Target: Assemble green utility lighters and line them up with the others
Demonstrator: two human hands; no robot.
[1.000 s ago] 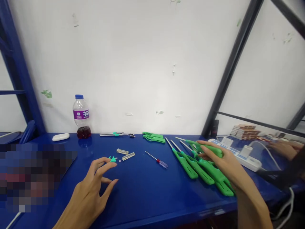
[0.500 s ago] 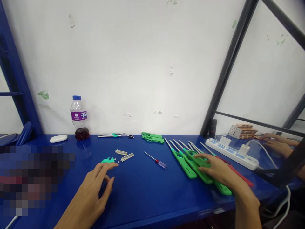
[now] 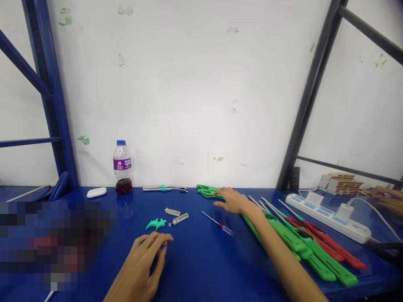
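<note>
My left hand [image 3: 146, 260] hovers low over the blue table with curled, parted fingers and nothing in them. Just beyond it lie a teal plastic piece [image 3: 155, 224] and two clear small tubes [image 3: 180, 218]. My right hand [image 3: 231, 200] reaches toward the back, fingers apart, beside green casing halves [image 3: 206, 190]; whether the fingertips touch them is unclear. A screwdriver [image 3: 225, 229] with a clear purple-red handle lies below that hand. Several green lighters [image 3: 286, 235] with metal rods lie under and right of my right forearm, and red ones [image 3: 340, 247] lie beside them.
At the back left stand a bottle [image 3: 122, 167] and a white case [image 3: 96, 192]. Metal rods [image 3: 163, 188] lie by the wall. A white power strip [image 3: 327, 218] crosses the right side. Another person's hand [image 3: 388, 197] shows at far right. The left area is pixelated.
My right hand has moved from over the green lighters to the green casing halves at the back. My left hand stays low near the teal piece. The camera view has shifted.
</note>
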